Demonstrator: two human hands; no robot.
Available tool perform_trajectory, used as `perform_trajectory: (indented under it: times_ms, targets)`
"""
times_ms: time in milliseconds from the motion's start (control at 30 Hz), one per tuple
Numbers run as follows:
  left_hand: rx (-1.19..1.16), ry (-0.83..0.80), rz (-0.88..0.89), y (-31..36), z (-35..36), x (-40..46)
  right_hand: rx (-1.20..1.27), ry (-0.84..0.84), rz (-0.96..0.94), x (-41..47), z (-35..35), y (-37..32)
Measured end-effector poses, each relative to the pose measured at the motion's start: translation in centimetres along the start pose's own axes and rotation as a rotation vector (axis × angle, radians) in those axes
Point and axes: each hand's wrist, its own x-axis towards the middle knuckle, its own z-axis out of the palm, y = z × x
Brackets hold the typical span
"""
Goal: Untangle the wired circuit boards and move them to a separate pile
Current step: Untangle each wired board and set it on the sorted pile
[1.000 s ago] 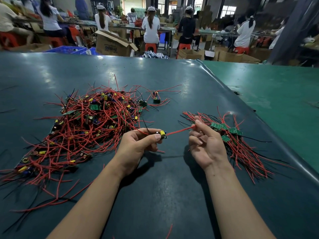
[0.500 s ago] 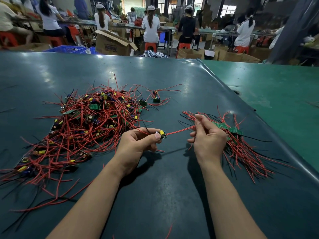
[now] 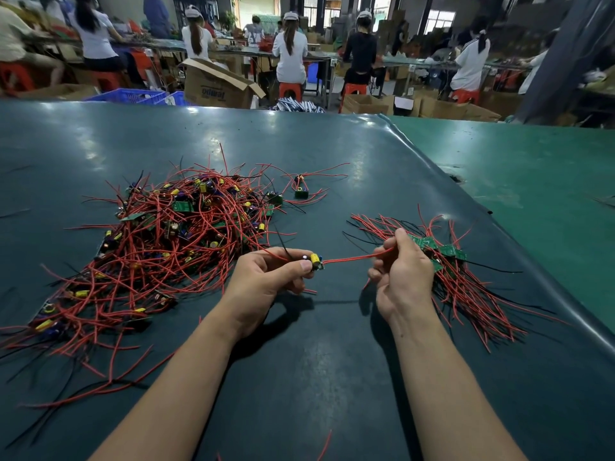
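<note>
Your left hand [image 3: 266, 277] grips a small green circuit board with a yellow cylindrical capacitor [image 3: 316, 261], pinched between thumb and curled fingers just above the dark green counter [image 3: 332, 377]. The board sits at the tips of those fingers, on the side facing your other hand. From it a thin red wire [image 3: 349, 258] runs nearly straight across the gap to your right hand [image 3: 404, 277], whose fingers are curled round the wire's far end, palm turned away from you. The 2 hands are near each other but apart, with the wire stretched between them.

To the left of your left hand, touching its far side, lies the large tangled heap of red and black wires and green boards [image 3: 166, 247], with yellow and purple parts scattered through it. Loose red and black wire ends trail from it toward your left forearm. Just behind and to the right of your right hand lies the smaller sorted pile of green boards with red and black leads [image 3: 466, 281], its wires fanning toward the counter's right edge. One separate green board with red wires [image 3: 301, 193] rests on the counter beyond the heap, apart from both hands.
</note>
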Motion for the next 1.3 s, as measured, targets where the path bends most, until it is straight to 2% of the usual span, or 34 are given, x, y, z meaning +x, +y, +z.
perform_trajectory:
  times_ms: [133,233,300,400,500,767,1000,1167,1300]
  targets:
    - [0.043,-0.035,-0.01,-0.3,-0.1,0.1,-0.075,0.11,-0.025,0.2,0.0,0.5]
    - [0.014,-0.021,-0.015,-0.2,-0.2,0.1,-0.039,0.095,-0.024,0.2,-0.1,0.5]
    - [-0.028,0.025,0.018,-0.2,-0.1,0.2,-0.04,-0.026,0.0,-0.1,0.0,0.3]
    - [-0.14,0.113,0.038,-0.1,0.0,0.4,-0.158,-0.292,0.157,-1.3,0.5,0.5]
    - [-0.087,0.119,0.036,-0.1,0.1,0.2,-0.304,-0.477,0.234,-2.8,1.1,1.4]
    - [0.023,0.103,0.066,-0.1,0.4,0.1,-0.315,-0.311,0.025,-2.1,1.1,1.7]
    - [-0.015,0.169,0.138,0.0,0.2,0.1,-0.033,0.02,-0.066,-0.2,-0.1,0.3]
    - [-0.184,0.138,0.119,-0.1,0.5,0.2,-0.065,0.037,-0.1,0.1,0.0,0.8]
    - [-0.291,0.169,0.142,0.2,0.4,0.3,-0.255,-0.067,-0.068,-0.3,0.0,1.5]
